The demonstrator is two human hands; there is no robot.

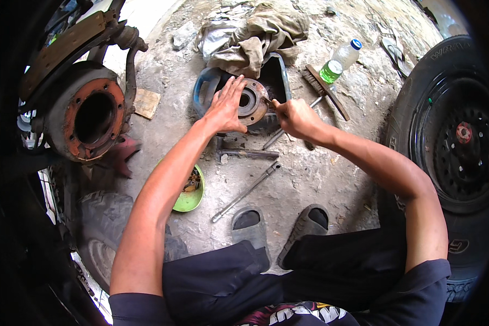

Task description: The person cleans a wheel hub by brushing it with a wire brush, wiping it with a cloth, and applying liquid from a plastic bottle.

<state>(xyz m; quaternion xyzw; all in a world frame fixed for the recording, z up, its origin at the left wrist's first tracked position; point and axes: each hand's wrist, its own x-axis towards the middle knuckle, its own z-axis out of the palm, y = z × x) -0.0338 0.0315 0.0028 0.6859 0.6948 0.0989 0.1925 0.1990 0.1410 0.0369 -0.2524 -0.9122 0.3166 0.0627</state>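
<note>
A round, rusty metal wheel hub with bolt holes and a central opening rests over a cut-open blue plastic container. My left hand steadies the hub from its left side, thumb and fingers spread around the edge. On the opposite side, my right hand is closed around a small, thin tool, its tip against the hub's right rim. Most of that tool is hidden in the fist, so its kind does not show.
A crumpled cloth lies behind the container. Nearby are a wooden brush, a bottle, a hammer, a metal bar and a green bowl of small parts. A tire stands right; an axle end projects left.
</note>
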